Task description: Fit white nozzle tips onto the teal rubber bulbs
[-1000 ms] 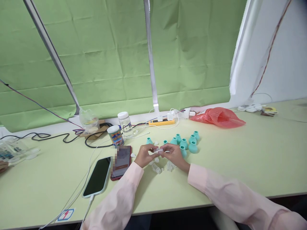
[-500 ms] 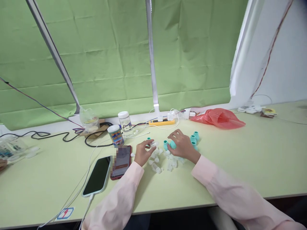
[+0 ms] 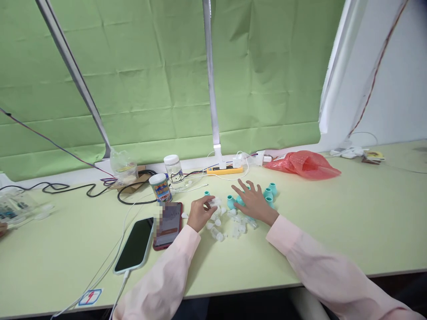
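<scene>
My left hand (image 3: 201,214) is curled in a pinch, with thumb and forefinger on a small clear plastic tube (image 3: 216,201). The fingertips partly cover this tube, and its outline blends with the pieces behind it. To the right, my right hand (image 3: 255,203) is spread open, palm down, over a group of teal bottle-shaped pieces (image 3: 231,202). Some of them are hidden under the palm; others (image 3: 268,193) stand just beyond it. Between and in front of both hands lies a loose heap of translucent white plastic parts (image 3: 239,226). Behind the left fingertips is a lone teal piece (image 3: 207,193).
Two phones (image 3: 135,244) (image 3: 168,226) lie left of my left arm, one with a charging cable. Behind them stand a printed can (image 3: 160,188) and a clear jar (image 3: 174,170). Along the back are a yellow power strip (image 3: 225,170) and a red bubble-wrap bag (image 3: 303,165).
My right hand has opened from a curled grip on a teal piece to spread fingers. My left hand has barely moved.
</scene>
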Motion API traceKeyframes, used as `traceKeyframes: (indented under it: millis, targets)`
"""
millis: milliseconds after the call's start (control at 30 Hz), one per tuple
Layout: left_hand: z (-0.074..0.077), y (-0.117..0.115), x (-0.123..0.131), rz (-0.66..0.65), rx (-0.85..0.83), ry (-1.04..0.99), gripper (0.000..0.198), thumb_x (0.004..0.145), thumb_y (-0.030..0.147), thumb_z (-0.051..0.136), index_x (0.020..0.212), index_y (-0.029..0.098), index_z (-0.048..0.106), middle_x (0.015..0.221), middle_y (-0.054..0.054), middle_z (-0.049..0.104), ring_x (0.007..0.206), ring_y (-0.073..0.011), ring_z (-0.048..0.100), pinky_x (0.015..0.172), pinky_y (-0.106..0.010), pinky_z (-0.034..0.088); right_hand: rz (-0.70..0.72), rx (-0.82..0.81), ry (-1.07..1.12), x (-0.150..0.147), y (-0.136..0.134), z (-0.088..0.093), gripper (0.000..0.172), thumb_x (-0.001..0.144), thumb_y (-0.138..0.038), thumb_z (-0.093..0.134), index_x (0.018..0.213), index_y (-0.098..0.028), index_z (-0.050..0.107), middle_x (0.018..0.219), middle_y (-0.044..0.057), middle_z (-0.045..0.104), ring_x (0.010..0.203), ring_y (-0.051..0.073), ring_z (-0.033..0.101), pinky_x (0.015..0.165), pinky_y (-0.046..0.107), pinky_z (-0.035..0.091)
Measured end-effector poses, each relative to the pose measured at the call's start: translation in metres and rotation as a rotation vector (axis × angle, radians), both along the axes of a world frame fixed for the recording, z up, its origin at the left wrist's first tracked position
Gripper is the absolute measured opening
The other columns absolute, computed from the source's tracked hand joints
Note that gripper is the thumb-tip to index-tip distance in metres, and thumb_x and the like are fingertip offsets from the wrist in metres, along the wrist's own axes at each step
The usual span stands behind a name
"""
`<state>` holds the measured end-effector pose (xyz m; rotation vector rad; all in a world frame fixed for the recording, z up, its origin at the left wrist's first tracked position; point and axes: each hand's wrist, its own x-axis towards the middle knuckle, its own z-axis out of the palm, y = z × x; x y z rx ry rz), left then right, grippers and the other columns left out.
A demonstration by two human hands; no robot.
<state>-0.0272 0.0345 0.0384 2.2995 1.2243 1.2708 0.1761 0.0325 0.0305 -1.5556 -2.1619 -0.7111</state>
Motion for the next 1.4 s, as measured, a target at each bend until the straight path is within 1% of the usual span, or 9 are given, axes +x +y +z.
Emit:
traceKeyframes:
  millis: [133,300,600,733,833,933,1067,1267,1400]
  targets:
    - [0.0,-0.001,0.001,0.002,-0.011,0.023,0.029,0.064,0.024,0.055,0.091,0.016,0.057,0.068,-0.002,0.06,0.056,-0.0092,0.054,0.051,-0.02,0.049,-0.048,-0.063,-0.034,0.003,0.004,-0.008,0.041,0.071,-0.035,0.045,0.108,-0.019,0.044,0.116,0.013,0.04,0.104,0.033,0.029,0.078,0.055,0.019]
    - [0.0,-0.001,0.001,-0.005,-0.004,0.032,0.026,0.065,0.025,0.054,0.089,0.016,0.058,0.066,-0.001,0.059,0.054,-0.0089,0.053,0.052,-0.02,0.048,-0.035,-0.11,-0.032,0.002,0.003,-0.007,0.023,0.071,-0.021,0.045,0.092,-0.019,0.053,0.095,0.011,0.052,0.094,0.028,0.038,0.079,0.054,0.016]
    - [0.0,-0.001,0.001,0.0,0.004,0.048,0.026,0.065,0.024,0.053,0.089,0.016,0.058,0.062,0.0,0.058,0.053,-0.0084,0.052,0.052,-0.02,0.048,0.065,-0.103,0.143,0.001,0.004,-0.005,0.034,0.067,-0.007,0.041,0.097,-0.02,0.049,0.086,0.005,0.054,0.08,0.019,0.047,0.084,0.045,0.014]
    - [0.0,-0.001,0.001,0.0,0.002,0.052,0.027,0.065,0.024,0.053,0.09,0.015,0.058,0.065,-0.001,0.058,0.054,-0.0083,0.052,0.053,-0.02,0.048,0.165,-0.025,0.328,-0.001,0.001,0.002,0.034,0.068,-0.012,0.042,0.101,-0.02,0.045,0.085,0.005,0.055,0.083,0.019,0.048,0.087,0.045,0.014]
    - [0.001,-0.002,0.002,-0.003,-0.005,0.037,0.027,0.065,0.025,0.053,0.09,0.015,0.058,0.067,-0.002,0.059,0.054,-0.0084,0.053,0.052,-0.02,0.048,0.314,0.055,0.559,-0.005,-0.004,0.008,0.032,0.07,-0.018,0.044,0.102,-0.02,0.042,0.086,0.004,0.053,0.086,0.018,0.048,0.087,0.041,0.023]
    - [0.003,-0.003,0.002,-0.008,-0.014,0.021,0.028,0.065,0.024,0.053,0.09,0.014,0.058,0.069,-0.002,0.059,0.055,-0.0084,0.053,0.052,-0.019,0.048,0.46,0.096,0.835,-0.011,-0.009,0.011,0.039,0.071,-0.021,0.045,0.109,-0.02,0.033,0.09,0.006,0.048,0.086,0.017,0.048,0.08,0.034,0.036]
    - [0.003,-0.004,0.003,-0.003,-0.022,0.015,0.028,0.064,0.024,0.053,0.09,0.013,0.058,0.068,-0.003,0.059,0.055,-0.0084,0.053,0.053,-0.019,0.048,0.564,0.029,1.061,-0.019,-0.015,0.01,0.041,0.073,-0.023,0.043,0.11,-0.022,0.026,0.094,0.006,0.043,0.081,0.014,0.049,0.067,0.028,0.045]
    - [0.003,-0.004,0.003,-0.013,-0.024,-0.023,0.028,0.063,0.023,0.054,0.09,0.014,0.058,0.068,-0.002,0.059,0.056,-0.0081,0.053,0.052,-0.018,0.048,0.551,0.057,0.975,-0.021,-0.017,0.007,0.05,0.066,-0.021,0.052,0.111,-0.022,0.03,0.097,0.006,0.047,0.089,0.017,0.046,0.069,0.031,0.045]
    - [0.004,-0.005,0.003,-0.042,-0.038,-0.067,0.029,0.062,0.023,0.056,0.09,0.014,0.057,0.065,-0.001,0.057,0.054,-0.0076,0.052,0.053,-0.019,0.048,0.496,0.17,0.786,-0.017,-0.012,0.005,0.03,0.061,-0.017,0.056,0.09,-0.02,0.049,0.095,0.006,0.054,0.086,0.019,0.045,0.071,0.035,0.042]
